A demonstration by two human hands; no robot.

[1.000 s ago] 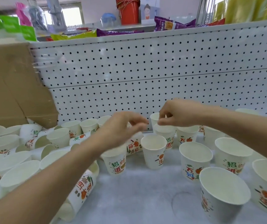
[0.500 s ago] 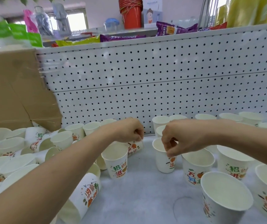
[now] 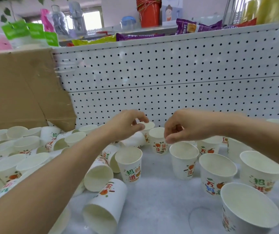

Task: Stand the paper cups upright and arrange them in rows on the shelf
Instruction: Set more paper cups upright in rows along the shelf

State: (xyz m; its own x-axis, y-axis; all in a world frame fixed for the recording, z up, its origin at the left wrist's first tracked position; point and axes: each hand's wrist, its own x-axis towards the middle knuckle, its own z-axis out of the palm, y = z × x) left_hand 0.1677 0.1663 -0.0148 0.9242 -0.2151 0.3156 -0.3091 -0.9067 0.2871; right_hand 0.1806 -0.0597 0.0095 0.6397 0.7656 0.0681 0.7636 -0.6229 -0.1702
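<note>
White printed paper cups cover the shelf (image 3: 160,196). My left hand (image 3: 127,127) reaches to the back and pinches the rim of a small upright cup (image 3: 149,126) between thumb and forefinger. My right hand (image 3: 184,127) hovers with loosely curled fingers, fingertips just above the left rim of an upright cup (image 3: 183,162), holding nothing. Beside that cup stand another upright cup (image 3: 159,142) and one nearer the middle (image 3: 130,168). Several upright cups (image 3: 217,173) stand in rows at the right. Tipped cups (image 3: 105,208) lie under my left forearm.
A heap of tipped and nested cups (image 3: 17,159) fills the left side below a cardboard box (image 3: 20,92). The white pegboard back wall (image 3: 169,73) closes the shelf behind. Snack bags (image 3: 138,37) and a red bucket (image 3: 149,12) sit above it.
My right hand has let go of the cup it was setting down and lifted up and to the left. My left hand has reached back and taken a cup's rim.
</note>
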